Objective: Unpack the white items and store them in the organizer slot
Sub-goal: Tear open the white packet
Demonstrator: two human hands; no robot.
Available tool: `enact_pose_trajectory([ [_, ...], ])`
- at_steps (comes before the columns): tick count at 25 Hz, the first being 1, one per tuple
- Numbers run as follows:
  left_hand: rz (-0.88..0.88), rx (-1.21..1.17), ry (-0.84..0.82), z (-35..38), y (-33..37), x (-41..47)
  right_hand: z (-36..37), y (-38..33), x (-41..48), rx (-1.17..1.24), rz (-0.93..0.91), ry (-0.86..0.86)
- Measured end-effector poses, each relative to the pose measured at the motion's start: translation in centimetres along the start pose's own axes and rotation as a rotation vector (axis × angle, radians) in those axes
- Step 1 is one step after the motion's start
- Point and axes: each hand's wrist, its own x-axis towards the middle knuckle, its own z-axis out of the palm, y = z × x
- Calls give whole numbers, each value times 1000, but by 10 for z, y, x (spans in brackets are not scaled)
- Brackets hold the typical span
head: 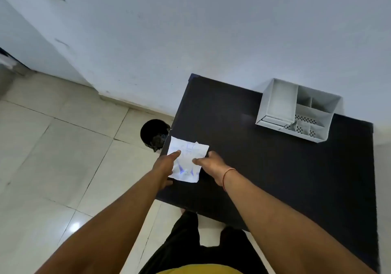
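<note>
1. White packet [186, 161] at near-left corner of dark surface [275, 168]; left hand [164, 165] and right hand [208, 163], each grip pinched on it.
2. Risk: abrupt tear scatters contents over edge toward bin [155, 134].
3. Organizer [296, 110] well apart; carry could drop items.

White packet, black table, pale grey organizer

The packet [187, 159] carries blue print; the organizer [296, 109] at 2 o'clock has dotted perforations; a red thread [227, 175] circles the right wrist; floor tiles [63, 146] are cream.

Head view, steeply down over table [275, 168]
</note>
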Motion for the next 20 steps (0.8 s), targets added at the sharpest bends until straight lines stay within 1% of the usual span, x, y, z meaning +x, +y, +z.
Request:
enact_pose_trajectory([
  [2, -14, 30, -3, 2, 5, 8, 6, -1, 16, 77, 83, 43],
  [5, -13, 73, -30, 4, 7, 17, 12, 0, 28, 149, 187, 53],
  [6, -26, 71, -54, 3, 10, 19, 11, -3, 30, 122, 170, 66],
  [7, -41, 53, -96, 1, 13, 21, 9, -7, 31, 58, 117, 89],
  [9, -85, -39, -215, 0, 22, 19, 5, -15, 20, -203, -124, 145],
  [12, -66, -326, -404, 0, 40, 13, -12, -24, -15, -677, -628, 213],
  [13, -46, -404, -467, 2, 47, 9, -19, -25, -29, -802, -756, 206],
  [14, -33, -450, -521, 5, 54, 3, -27, -24, -41, -889, -825, 181],
  [15, -27, -466, -561, 9, 61, -3, -35, -24, -54, -930, -834, 143],
  [16, -19, -474, -585, 14, 67, -9, -44, -25, -66, -895, -792, 113],
  [17, -8, -465, -603, 19, 74, -15, -51, -30, -78, -804, -733, 105],
  [19, 39, -426, -643, 31, 85, -26, -64, -38, -93, -634, -650, 205],
  [20, 69, -397, -666, 35, 89, -32, -71, -42, -96, -617, -630, 280],
])
